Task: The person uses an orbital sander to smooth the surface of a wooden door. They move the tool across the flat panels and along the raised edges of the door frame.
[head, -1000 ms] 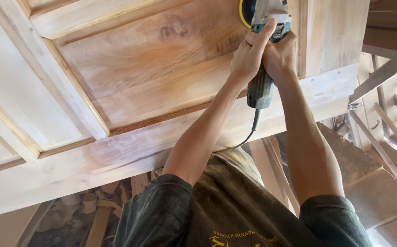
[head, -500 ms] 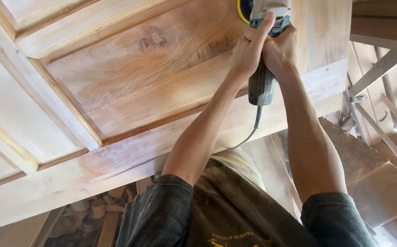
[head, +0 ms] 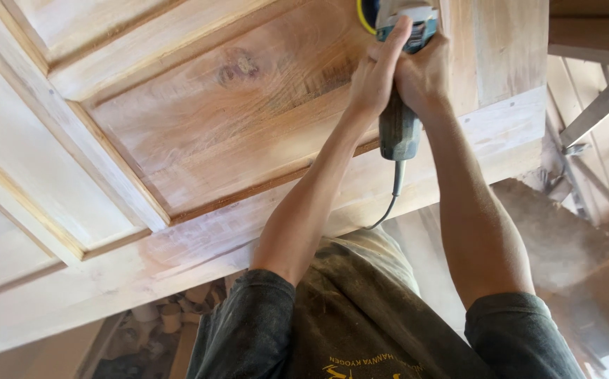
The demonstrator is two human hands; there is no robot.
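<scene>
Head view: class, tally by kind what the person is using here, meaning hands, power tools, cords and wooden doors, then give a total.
Hands: 2, left hand and right hand
Power sander: 1
Cord: 1
Panelled wooden door: 1
Total: 5

Stacked rough wooden planks and battens [head: 599,126] at right, leaning at mixed angles, pale with dust. Broad brown dusty board [head: 564,231] lower right, sloping down toward the corner. Small pale turned wooden pieces [head: 171,319] on the floor at lower left, partly hidden, details unclear. Dark grey dust-marked T-shirt with yellow print [head: 360,330] across bottom centre; dark short sleeves at both sides.
</scene>
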